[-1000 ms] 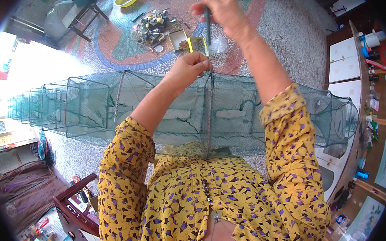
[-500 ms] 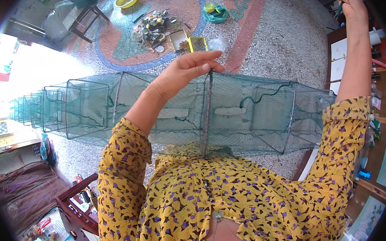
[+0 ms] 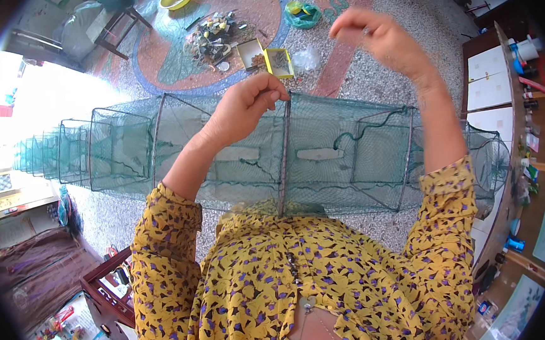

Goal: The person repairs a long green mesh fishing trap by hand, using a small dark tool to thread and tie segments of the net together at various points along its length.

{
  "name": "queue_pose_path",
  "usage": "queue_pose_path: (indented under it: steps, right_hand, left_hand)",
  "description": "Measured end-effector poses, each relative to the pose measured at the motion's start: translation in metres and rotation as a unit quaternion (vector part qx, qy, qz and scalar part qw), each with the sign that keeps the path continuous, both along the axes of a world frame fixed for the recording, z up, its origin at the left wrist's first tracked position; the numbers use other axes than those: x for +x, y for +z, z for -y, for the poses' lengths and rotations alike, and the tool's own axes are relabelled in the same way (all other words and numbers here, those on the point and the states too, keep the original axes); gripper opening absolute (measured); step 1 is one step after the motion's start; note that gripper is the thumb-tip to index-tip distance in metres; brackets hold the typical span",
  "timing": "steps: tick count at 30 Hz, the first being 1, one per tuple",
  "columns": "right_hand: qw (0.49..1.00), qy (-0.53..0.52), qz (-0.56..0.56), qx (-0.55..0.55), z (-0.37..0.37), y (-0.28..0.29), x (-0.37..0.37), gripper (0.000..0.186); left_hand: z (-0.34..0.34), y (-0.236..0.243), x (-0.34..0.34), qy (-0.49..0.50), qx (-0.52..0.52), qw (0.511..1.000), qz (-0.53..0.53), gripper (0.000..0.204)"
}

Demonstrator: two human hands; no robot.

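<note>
– Where's the green net cage (image 3: 373,163)?
– Stretched crosswise before the yellow shirt (image 3: 349,266), the left hand (image 3: 243,109) pinching its top edge at a frame rod (image 3: 284,159).
– And the right hand (image 3: 391,45)?
– Raised, blurred; can't tell if it's holding anything

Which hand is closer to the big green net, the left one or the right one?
Left. The left hand is at the far edge of the green net, by the top of a dark hoop; the right hand is raised away from it.
</note>
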State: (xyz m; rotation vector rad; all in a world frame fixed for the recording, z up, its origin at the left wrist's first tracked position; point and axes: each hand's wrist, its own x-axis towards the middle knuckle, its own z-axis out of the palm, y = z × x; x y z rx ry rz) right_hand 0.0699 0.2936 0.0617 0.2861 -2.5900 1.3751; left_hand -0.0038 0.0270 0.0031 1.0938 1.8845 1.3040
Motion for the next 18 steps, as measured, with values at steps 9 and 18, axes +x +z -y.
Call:
queue_pose_path:
  steps: [9,18]
  right_hand:
    - [0.983,0.042,0.167,0.059,0.037,-0.048,0.0,0.006]
    - [0.978,0.059,0.175,-0.103,0.041,-0.08,-0.001,0.006]
  left_hand:
    - [0.013,0.004,0.025,0.044,0.033,0.98,-0.194,0.009]
    - [0.011,0.0,0.04,0.112,0.016,0.979,-0.168,0.01]
